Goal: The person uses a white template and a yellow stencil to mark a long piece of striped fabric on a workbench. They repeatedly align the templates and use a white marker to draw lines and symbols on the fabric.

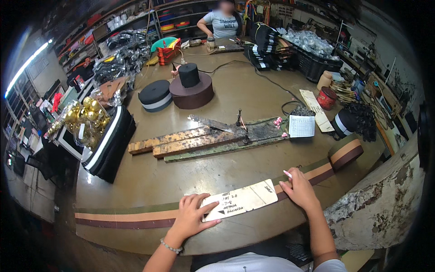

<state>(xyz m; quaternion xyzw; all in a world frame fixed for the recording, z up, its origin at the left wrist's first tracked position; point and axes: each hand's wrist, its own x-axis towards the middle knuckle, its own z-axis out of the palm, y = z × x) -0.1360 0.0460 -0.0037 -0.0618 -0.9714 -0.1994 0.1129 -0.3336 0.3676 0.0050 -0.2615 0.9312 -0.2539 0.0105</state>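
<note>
A long strap with green, tan and dark brown stripes (127, 216) runs across the near part of the table, ending in a coil (346, 153) at the right. On the strap lies a pale card template (249, 197) with handwriting on it. My left hand (194, 215) presses flat on the template's left end, its fingers and thumb spread. Just past the template's right end, my right hand (299, 187) rests on the strap. Between its fingers it pinches a short white-and-pink marking stick (287, 174), pointing up and left.
Beyond the strap lies a worn wooden cutting jig (195, 141), with a small white pad (302, 126) at its right. Farther back stand a brown roll (193, 94) and a black-and-grey roll (155, 96). Black strapping (113, 149) is piled at left. A person (222, 23) is across the table.
</note>
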